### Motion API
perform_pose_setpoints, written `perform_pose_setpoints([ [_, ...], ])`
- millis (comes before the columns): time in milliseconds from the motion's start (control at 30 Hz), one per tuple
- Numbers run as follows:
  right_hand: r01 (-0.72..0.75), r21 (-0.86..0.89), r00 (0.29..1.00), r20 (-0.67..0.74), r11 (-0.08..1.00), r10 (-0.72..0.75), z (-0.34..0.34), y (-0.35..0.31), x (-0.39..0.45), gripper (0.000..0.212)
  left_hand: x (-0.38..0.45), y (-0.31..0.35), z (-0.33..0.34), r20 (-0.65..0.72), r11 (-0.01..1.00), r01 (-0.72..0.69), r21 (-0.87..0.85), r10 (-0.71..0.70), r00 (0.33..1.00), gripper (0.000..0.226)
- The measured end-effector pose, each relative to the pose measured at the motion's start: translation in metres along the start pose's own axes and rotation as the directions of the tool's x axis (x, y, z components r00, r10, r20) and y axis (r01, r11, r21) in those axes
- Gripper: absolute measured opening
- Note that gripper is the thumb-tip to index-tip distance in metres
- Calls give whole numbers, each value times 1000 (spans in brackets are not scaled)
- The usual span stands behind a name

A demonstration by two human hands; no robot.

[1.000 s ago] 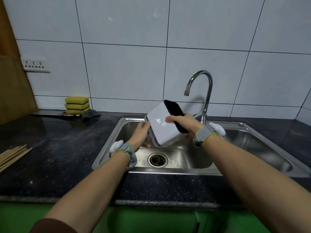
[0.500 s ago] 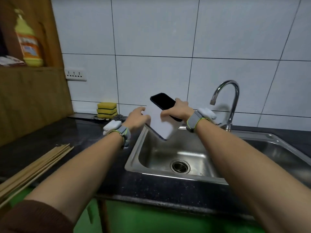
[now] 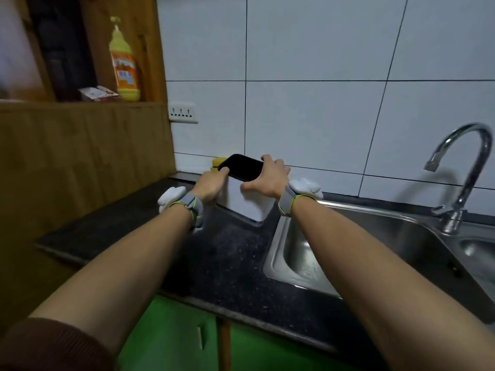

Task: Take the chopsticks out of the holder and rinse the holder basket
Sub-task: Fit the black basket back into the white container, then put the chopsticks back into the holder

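The white holder basket (image 3: 247,203) with its dark top opening (image 3: 242,167) stands nearly upright on the black counter (image 3: 225,253), just left of the sink (image 3: 300,263) and close to the tiled wall. My left hand (image 3: 211,184) grips its left side near the rim. My right hand (image 3: 267,178) grips its right side and top edge. Its lower corner seems to touch the counter. The chopsticks are out of view.
A chrome tap (image 3: 466,167) rises at the right behind the sink. Yellow sponges (image 3: 218,163) peek out behind the holder. A wooden panel (image 3: 80,162) walls off the left, with a detergent bottle (image 3: 124,62) on its ledge. A wall socket (image 3: 183,113) sits above the counter.
Both hands have carried the holder from over the sink leftward onto the counter and turned it from tilted to nearly upright. My view has swung left, and the chopsticks have left the frame.
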State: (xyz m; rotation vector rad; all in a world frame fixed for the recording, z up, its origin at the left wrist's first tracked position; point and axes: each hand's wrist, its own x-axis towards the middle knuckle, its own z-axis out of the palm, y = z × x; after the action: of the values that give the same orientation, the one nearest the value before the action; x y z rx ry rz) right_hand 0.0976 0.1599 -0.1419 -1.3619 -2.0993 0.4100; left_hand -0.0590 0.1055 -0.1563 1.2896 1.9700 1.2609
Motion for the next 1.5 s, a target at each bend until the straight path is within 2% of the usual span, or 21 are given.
perform_pose_setpoints([
  [100, 27, -15, 1000, 12, 1000, -27, 20, -9, 7, 91, 10, -18, -12, 3, 999, 37, 11, -37, 999, 51],
  [233, 47, -57, 998, 51, 997, -44, 36, -15, 17, 90, 17, -25, -19, -19, 997, 77, -7, -77, 997, 38],
  [567, 59, -63, 995, 89, 996, -53, 48, -17, 27, 89, 27, -28, -20, -26, 985, 170, 30, -170, 985, 37],
  [900, 87, -180, 987, 150, 980, -60, 47, -23, 24, 87, 24, -33, -26, 14, 987, 146, 64, -148, 989, 42],
  [1067, 153, -293, 986, 115, 944, -124, 47, -39, 16, 85, 12, -28, -47, 18, 970, 57, 236, -63, 998, 38],
  [1167, 285, -342, 958, 74, 895, -277, 49, -54, 4, 70, -1, -32, -68, 28, 895, -7, 445, -6, 1000, 29],
  [1300, 488, -391, 869, 135, 781, -476, 62, -78, -22, 49, -22, -42, -96, 66, 746, 0, 666, -59, 996, 25],
  [1433, 526, -325, 846, 294, 786, -444, 86, -97, -51, 48, -44, -55, -116, 62, 623, 46, 781, -150, 987, 36],
  [1500, 538, -301, 823, 387, 787, -415, 98, -106, -64, 50, -57, -63, -124, 66, 590, 63, 805, -195, 979, 30],
])
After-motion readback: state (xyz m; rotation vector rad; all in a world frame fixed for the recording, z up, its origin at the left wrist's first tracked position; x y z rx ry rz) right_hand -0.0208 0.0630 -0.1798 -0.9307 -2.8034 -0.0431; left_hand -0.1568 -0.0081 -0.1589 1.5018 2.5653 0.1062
